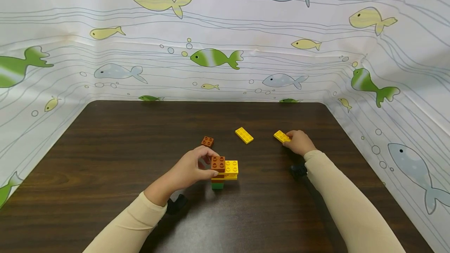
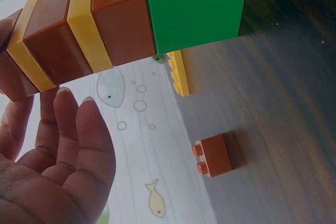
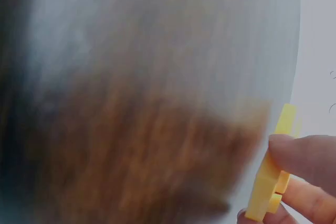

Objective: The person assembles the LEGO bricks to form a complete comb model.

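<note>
My left hand (image 1: pixel 190 168) grips a toy-brick tower (image 1: pixel 218 164) near its top, thumb on the near side. The tower has a green brick (image 2: pixel 194 9) at its base, with brown bricks (image 2: pixel 123 22) and thin yellow bricks (image 2: pixel 86 19) alternating above. In the head view the yellow ones jut out to the right. Farther right, my right hand (image 1: pixel 300 142) pinches a thin yellow eight-stud brick (image 1: pixel 281 136) between thumb and fingers. The same yellow brick (image 3: pixel 262 192) appears tilted in the right wrist view, studs towards the fingers.
A loose brown four-stud brick (image 1: pixel 207 141) lies just behind the tower. Another thin yellow brick (image 1: pixel 244 135) lies between the hands, farther back. The dark wooden table (image 1: pixel 105 147) ends at a fish-patterned curtain (image 1: pixel 225 22) behind and at the sides.
</note>
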Motion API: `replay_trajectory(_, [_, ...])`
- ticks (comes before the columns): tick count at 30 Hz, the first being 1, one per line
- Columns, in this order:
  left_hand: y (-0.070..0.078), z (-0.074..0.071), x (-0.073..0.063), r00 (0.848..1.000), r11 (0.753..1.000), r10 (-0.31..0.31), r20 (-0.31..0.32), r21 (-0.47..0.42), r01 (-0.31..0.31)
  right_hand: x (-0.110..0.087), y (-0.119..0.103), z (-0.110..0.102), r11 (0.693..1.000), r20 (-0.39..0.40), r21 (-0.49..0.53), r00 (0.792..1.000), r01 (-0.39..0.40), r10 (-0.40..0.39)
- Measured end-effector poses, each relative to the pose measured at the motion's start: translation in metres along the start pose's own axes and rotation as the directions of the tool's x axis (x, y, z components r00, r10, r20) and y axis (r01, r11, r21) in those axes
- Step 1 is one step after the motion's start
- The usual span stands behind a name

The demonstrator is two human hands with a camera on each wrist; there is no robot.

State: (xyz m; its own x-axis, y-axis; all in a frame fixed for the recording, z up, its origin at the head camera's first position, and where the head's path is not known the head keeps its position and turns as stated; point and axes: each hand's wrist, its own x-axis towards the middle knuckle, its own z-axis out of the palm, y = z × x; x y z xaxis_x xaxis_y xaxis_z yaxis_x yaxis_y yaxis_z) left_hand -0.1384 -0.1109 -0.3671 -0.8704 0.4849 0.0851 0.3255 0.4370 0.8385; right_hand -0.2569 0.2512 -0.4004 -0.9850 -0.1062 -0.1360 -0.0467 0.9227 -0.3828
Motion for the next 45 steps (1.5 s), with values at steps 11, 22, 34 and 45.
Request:
replay_trajectory(11, [0.000,0.000,0.000,1.000,1.000,0.000,0.004,-0.008,0.000,-0.003,-0.022,0.000,0.990,-0.067,0.054,0.989,0.134,-0.130])
replay_trajectory(22, [0.001,-0.001,-0.001,1.000,1.000,-0.016,0.011,-0.015,0.016,-0.019,-0.055,-0.001,0.967,-0.044,0.123,0.974,0.225,-0.222])
replay_trajectory(34, [0.002,0.000,0.000,1.000,1.000,-0.017,0.011,-0.020,0.017,-0.043,-0.084,0.003,0.931,-0.047,0.149,0.942,0.334,-0.331])
replay_trajectory(45, [0.002,0.000,0.000,1.000,1.000,-0.017,0.014,-0.020,0.017,-0.066,-0.105,-0.002,0.890,-0.067,0.152,0.903,0.429,-0.424])
